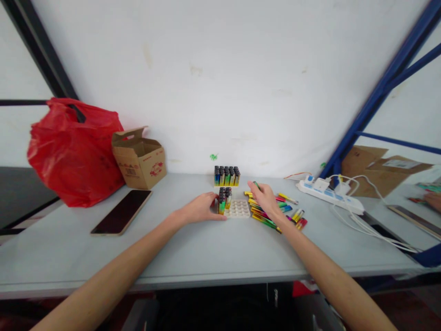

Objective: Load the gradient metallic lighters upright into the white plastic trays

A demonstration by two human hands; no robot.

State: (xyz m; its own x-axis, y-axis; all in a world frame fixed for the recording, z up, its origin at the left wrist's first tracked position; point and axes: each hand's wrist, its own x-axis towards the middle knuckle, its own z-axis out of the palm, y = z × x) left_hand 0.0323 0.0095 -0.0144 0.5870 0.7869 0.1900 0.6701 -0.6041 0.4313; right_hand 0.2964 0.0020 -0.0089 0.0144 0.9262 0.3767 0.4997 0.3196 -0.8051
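My left hand (204, 208) rests at the left end of a white tray (240, 209) with round holes, thumb and fingers spread around its edge. Several lighters (223, 202) stand upright at that end of the tray, close to my fingertips. My right hand (265, 197) is closed above the right side, with a lighter (255, 184) poking out from its fingers. Beneath and around it lies a loose pile of colourful lighters (267, 218). Behind the tray, against the wall, stands a full block of upright lighters (227, 175) with black tops.
At left are a dark-screened phone (122, 212), an open cardboard box (139, 158) and a red plastic bag (77, 151). A white power strip (330, 196) with plugs and cables lies at right, beside a blue metal frame (375, 94). Part of another person's hand shows beyond it.
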